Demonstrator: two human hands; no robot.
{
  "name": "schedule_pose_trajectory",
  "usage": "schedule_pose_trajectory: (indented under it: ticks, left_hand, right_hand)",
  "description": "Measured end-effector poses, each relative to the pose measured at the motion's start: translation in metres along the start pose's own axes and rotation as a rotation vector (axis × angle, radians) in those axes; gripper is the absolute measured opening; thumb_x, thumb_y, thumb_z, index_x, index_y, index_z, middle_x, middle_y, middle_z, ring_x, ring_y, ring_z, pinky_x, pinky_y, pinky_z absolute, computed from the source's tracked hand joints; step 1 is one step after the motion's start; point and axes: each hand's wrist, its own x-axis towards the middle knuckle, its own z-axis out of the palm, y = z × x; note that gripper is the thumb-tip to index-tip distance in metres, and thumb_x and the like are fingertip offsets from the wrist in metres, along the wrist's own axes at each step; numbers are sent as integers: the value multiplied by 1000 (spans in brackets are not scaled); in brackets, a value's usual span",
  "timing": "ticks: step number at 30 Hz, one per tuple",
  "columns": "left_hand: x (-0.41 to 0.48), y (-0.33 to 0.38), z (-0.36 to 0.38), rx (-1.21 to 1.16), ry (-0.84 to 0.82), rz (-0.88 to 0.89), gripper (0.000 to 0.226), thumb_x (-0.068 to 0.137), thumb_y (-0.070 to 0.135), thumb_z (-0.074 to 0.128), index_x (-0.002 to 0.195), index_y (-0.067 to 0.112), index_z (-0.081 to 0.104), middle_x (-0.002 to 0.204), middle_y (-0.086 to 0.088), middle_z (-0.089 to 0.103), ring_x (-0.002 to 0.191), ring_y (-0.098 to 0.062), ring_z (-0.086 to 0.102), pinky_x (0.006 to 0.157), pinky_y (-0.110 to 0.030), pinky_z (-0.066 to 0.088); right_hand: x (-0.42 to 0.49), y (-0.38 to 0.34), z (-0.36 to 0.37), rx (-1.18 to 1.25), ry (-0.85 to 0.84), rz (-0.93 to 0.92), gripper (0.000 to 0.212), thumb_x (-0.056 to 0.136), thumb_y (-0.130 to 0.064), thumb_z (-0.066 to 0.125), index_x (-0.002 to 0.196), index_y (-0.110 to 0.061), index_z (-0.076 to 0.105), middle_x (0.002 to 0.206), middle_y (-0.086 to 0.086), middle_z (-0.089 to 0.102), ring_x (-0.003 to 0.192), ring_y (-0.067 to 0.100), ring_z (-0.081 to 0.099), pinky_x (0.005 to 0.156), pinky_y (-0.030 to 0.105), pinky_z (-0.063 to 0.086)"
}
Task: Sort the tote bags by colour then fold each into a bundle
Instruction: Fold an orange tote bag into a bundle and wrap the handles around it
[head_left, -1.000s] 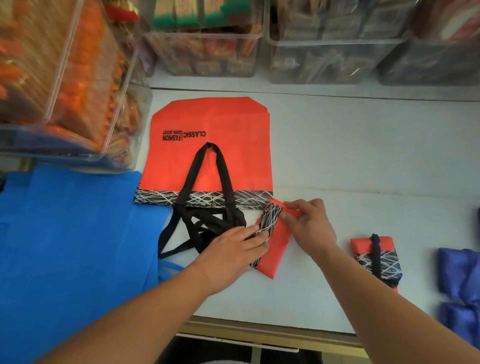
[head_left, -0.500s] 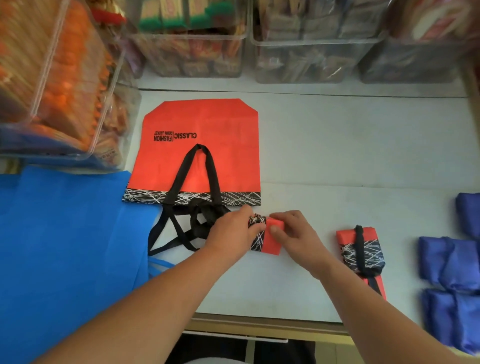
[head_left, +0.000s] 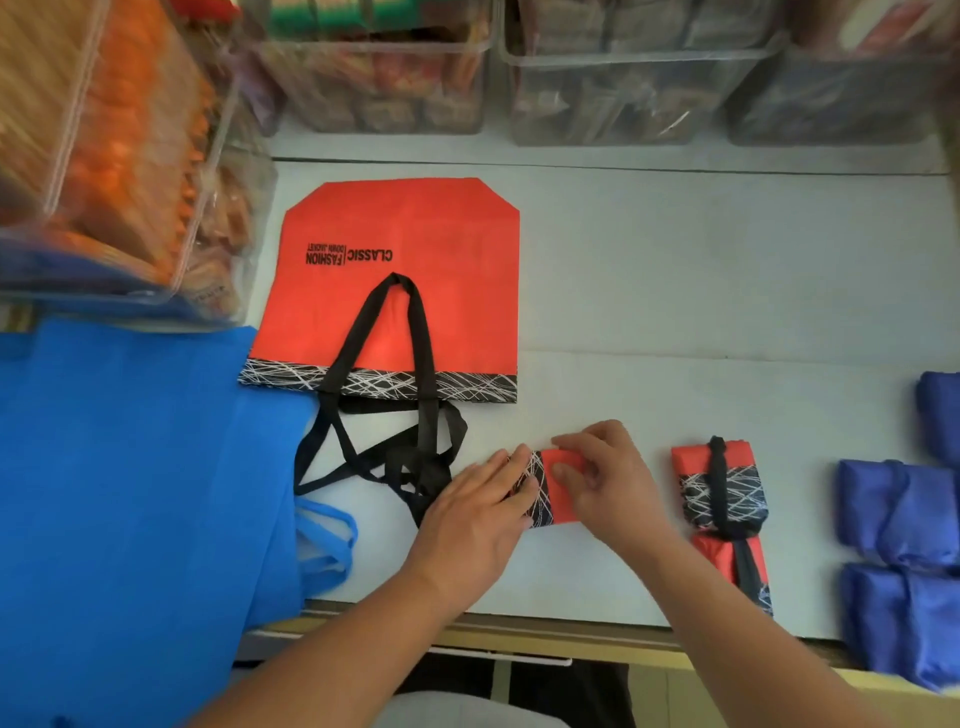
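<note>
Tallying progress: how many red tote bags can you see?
3: one flat bag at the back, one half-folded bag between left hand and right hand, one tied bundle further right. Red cloth below it may be a fourth.

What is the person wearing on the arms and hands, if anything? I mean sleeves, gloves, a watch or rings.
Nothing is worn that I can see. The left hand and the right hand are bare, without gloves or rings. The left forearm and the right forearm are bare to the frame edge: no sleeves, watch or bracelet.

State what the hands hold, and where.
The folded red fabric tote bag: left hand presses its black-patterned end, right hand pinches its red end.
</note>
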Motion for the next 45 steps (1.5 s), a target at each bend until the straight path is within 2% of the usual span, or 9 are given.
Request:
schedule_pose_trajectory:
  ticks: [4, 9, 13, 17, 22, 26, 33, 38, 45]
  left_hand:
    - [4, 14, 4, -71, -48, -67, 42, 102, 36, 47, 142, 32, 55, 166, 9, 29, 155, -18, 23, 126, -46, 21]
    - [-5, 6, -5, -138, -161, -39, 66, 95, 17, 68, 155, 27, 41, 169, 8, 20, 157, -11, 10, 128, -35, 14]
    - [-24, -15, -13, 0, -109, 70, 51, 76, 4, 83, 124, 15, 67, 125, 0, 65, 116, -21, 60, 91, -36, 58]
    - [-14, -9, -25, 140, -144, 125, 21, 80, 6, 69, 98, 16, 69, 89, 1, 61, 79, -20, 58, 65, -34, 53]
    - [-15, 7, -52, 267, -414, 76, 23, 108, 20, 42, 129, 17, 37, 106, -3, 56, 67, -27, 54, 56, -39, 39]
    - [-16, 11, -52, 285, -465, 110, 54, 111, 35, 38, 154, 38, 6, 106, -8, 52, 78, -35, 61, 59, -38, 35]
    - [-18, 35, -38, 97, -284, 118, 6, 96, 25, 67, 101, 22, 66, 84, 2, 46, 77, -22, 54, 58, -30, 29]
    - [-26, 45, -55, -16, -250, -16, 14, 95, 24, 66, 106, 15, 62, 113, 1, 51, 102, -18, 46, 83, -34, 42]
    - [-66, 50, -68, 227, -235, 202, 31, 74, -3, 61, 96, 19, 61, 96, 2, 55, 94, -20, 52, 85, -34, 49]
  right_hand:
    - [-21, -18, 21, -266, 91, -196, 37, 100, -20, 53, 135, -11, 63, 144, 12, 57, 138, 35, 48, 113, 49, 39]
    - [-31, -17, 31, -352, -108, -136, 56, 108, -42, 15, 160, -26, 30, 168, -12, 21, 157, 8, 3, 125, 46, -1]
    - [-27, -9, 25, -428, -230, -160, 59, 106, -45, 10, 163, -31, 13, 169, -18, 2, 156, 7, -10, 125, 45, -7]
    - [-27, 1, 17, -455, -296, -209, 59, 105, -43, 14, 163, -32, 14, 169, -19, 1, 157, 8, -8, 125, 45, -4]
    - [-28, 2, 14, -408, -351, -185, 61, 103, -49, 11, 162, -35, 12, 168, -22, -3, 155, 6, -14, 125, 46, -7]
    - [-30, 5, 10, -346, -402, -183, 60, 101, -52, 12, 160, -42, 11, 165, -29, -5, 154, 2, -16, 125, 43, -12]
    - [-42, 21, -1, -434, -433, -288, 64, 103, -59, 0, 162, -37, 12, 169, -20, -1, 156, 7, -12, 125, 45, -9]
    - [-41, 21, -9, -512, -528, -291, 65, 98, -61, -6, 159, -41, -1, 168, -19, -12, 153, 6, -23, 124, 42, -14]
    - [-38, 14, -12, -571, -598, -280, 72, 91, -65, -9, 158, -41, -15, 164, -17, -29, 146, 6, -38, 119, 38, -27]
